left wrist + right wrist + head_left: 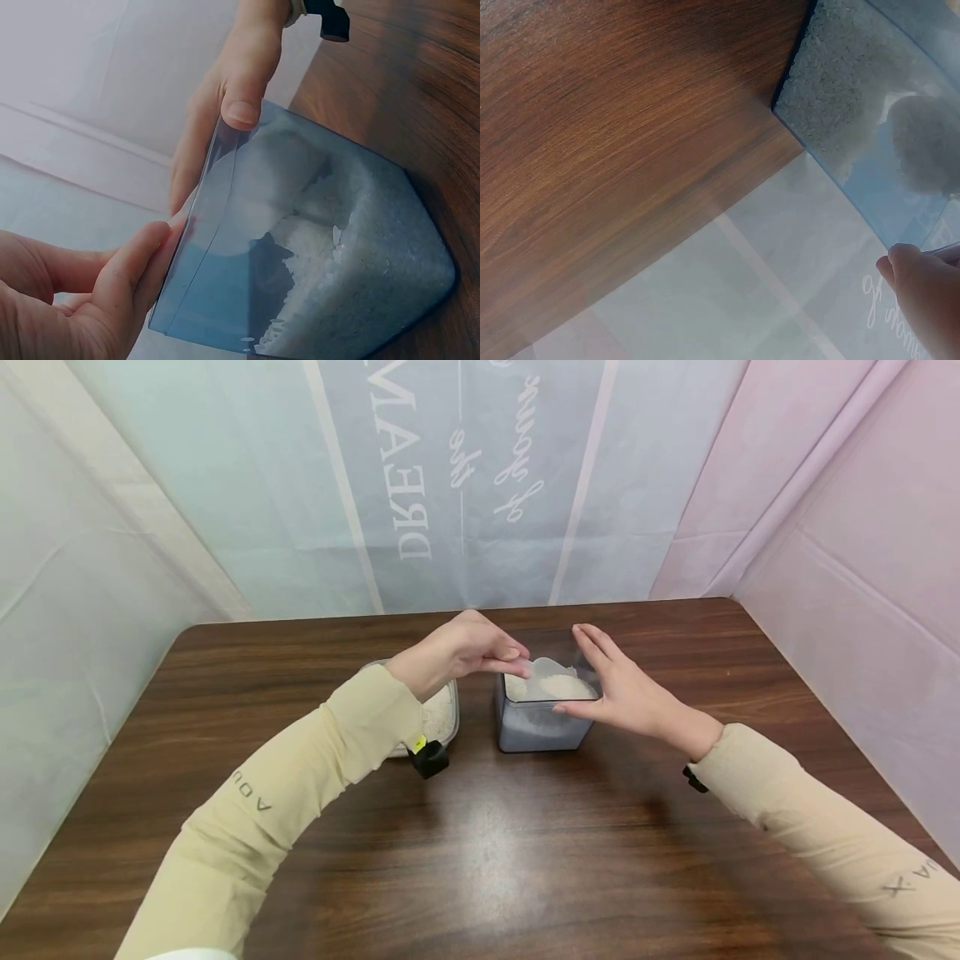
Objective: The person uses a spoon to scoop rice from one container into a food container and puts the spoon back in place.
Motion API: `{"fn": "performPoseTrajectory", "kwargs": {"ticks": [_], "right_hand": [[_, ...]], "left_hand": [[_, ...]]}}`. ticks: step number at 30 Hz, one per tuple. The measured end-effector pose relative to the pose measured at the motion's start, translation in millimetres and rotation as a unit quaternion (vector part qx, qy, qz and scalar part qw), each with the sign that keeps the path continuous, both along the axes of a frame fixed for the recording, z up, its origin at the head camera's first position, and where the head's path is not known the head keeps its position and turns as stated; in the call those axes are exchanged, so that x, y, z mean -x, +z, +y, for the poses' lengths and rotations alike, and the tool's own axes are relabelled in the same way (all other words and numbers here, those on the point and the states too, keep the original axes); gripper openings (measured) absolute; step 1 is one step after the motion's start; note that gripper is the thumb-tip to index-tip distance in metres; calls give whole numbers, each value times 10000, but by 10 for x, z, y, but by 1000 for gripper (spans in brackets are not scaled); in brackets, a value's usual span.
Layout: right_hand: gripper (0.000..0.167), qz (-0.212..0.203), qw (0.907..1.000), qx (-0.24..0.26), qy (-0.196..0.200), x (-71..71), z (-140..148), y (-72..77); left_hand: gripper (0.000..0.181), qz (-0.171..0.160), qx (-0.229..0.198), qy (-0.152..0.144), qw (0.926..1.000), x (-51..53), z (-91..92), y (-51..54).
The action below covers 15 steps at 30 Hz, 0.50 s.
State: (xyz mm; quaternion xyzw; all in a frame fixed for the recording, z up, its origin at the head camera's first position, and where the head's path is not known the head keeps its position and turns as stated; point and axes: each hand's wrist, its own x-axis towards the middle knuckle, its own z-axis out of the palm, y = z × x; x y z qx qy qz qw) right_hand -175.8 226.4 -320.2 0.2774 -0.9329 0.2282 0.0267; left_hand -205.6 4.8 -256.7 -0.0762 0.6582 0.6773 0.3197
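A clear blue-grey container (543,727) of white rice stands upright on the table. Inside it, a translucent white scoop (542,670) carries a heap of rice (566,687); its outline shows dimly through the wall in the left wrist view. My left hand (480,647) reaches over the container's left rim, thumb and fingers pinching the scoop's end, which they mostly hide. With thumb on the near side and fingers toward the far side, my right hand (630,689) grips the container's right rim. In the right wrist view, fingertips (904,262) touch a rim corner.
Left of the container, partly under my left forearm, a shallow clear tub (442,714) holds pale grains. Both sit on a dark wooden table (487,860). Fabric curtains (480,552) hang behind the far edge and at both sides.
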Motion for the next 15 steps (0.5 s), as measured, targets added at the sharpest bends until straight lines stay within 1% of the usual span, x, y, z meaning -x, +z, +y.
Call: {"fn": "performPoseTrajectory", "kwargs": {"ticks": [8, 15], "right_hand": [[104, 21, 10000, 16, -26, -1, 2, 0], [104, 14, 10000, 20, -27, -3, -5, 17]], "left_hand": [[26, -38, -173, 178, 9997, -12, -103, 19], [27, -36, -268, 187, 9995, -33, -173, 58]]}}
